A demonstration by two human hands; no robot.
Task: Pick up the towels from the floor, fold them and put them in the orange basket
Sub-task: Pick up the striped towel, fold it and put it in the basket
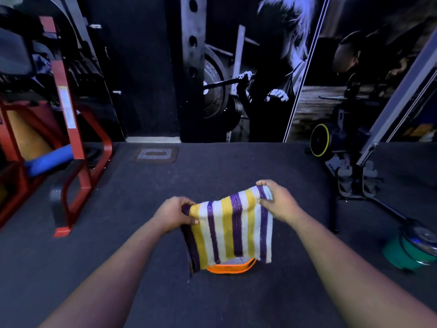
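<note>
- the towel (230, 229) is pinched at its top corners by the left hand (173, 215) and right hand (275, 201).
- the basket (228, 268) is mostly hidden below; the fold may be lost if one corner slips.

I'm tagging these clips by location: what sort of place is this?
Most likely a gym. A red machine frame stands at left, a wall mural shows a barbell lift, and weight plates lie at right on dark matting. Both hands hold a striped towel over the orange basket.

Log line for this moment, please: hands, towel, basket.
left hand: grip on towel's top corner | right hand: grip on other top corner | purple, yellow and white striped cloth towel: hanging, above basket | orange-rimmed basket: on floor, mostly hidden
</note>
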